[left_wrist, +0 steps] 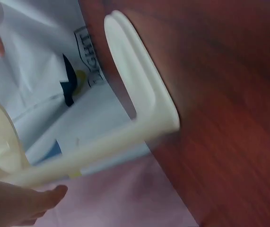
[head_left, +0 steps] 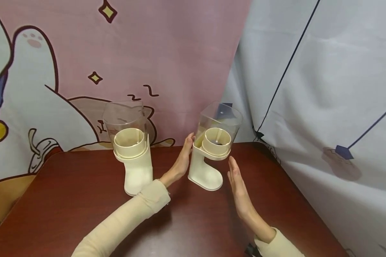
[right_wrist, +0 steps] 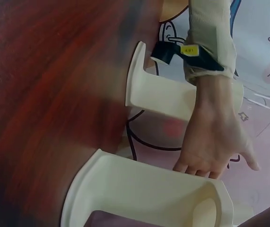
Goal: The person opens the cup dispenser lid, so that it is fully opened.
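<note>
Two cream dispenser stands, each topped by a clear container, stand upright on the table. My left hand (head_left: 180, 160) has straight fingers against or very close to the left side of the right dispenser (head_left: 206, 171); contact is hard to tell. To this dispenser's right, my right hand (head_left: 239, 191) is held upright with fingers straight, apart from it and holding nothing. In the left wrist view, the dispenser's upright (left_wrist: 101, 146) runs past the left fingertips. The left dispenser (head_left: 136, 176) stands beyond my left forearm, seen behind the left hand (right_wrist: 213, 142) in the right wrist view.
The dark red-brown table (head_left: 83, 200) meets a pink printed cloth (head_left: 186, 53) at the back. A white cloth (head_left: 325, 89) hangs along the right edge. A dark strap with a yellow label (right_wrist: 189, 50) is on the left wrist.
</note>
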Available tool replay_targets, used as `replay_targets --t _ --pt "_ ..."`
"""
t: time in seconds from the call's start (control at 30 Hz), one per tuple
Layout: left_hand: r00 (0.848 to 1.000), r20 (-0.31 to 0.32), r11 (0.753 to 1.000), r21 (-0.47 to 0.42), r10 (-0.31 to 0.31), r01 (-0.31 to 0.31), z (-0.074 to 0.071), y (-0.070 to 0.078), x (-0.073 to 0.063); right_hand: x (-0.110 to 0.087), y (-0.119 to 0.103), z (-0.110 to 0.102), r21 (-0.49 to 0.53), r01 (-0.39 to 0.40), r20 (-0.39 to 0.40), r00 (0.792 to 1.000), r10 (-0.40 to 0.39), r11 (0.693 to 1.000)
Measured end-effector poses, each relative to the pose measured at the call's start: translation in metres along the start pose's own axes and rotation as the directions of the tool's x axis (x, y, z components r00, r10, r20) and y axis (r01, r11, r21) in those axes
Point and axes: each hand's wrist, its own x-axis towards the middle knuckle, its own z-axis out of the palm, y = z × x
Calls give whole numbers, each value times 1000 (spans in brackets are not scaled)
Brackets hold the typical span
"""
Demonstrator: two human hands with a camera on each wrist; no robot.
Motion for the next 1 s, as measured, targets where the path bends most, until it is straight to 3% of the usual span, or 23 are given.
replay_targets --t 0.17,0.43,0.6,0.73,0.83,1.0 --pt "999 48 1000 -17 -3 4 11 0 -12 8 2 1 -13 -4 -1 1000 4 1000" --pt "1000 13 989 146 -9 7 35 13 -42 21 7 -7 1 -22 -3 1000 22 1000" --pt "1000 12 984 180 -13 11 45 17 -53 25 10 -9 46 -35 -17 999 36 998" --pt "999 -30 984 178 -26 31 44 18 -55 27 12 -10 53 -35 -24 999 36 998" --pt "997 -62 984 167 -45 55 36 13 -52 30 15 -13 24 -21 -53 998 22 999" --pt "999 -19 974 224 -34 38 12 0 -26 45 19 -30 -21 41 -115 992 -43 999"
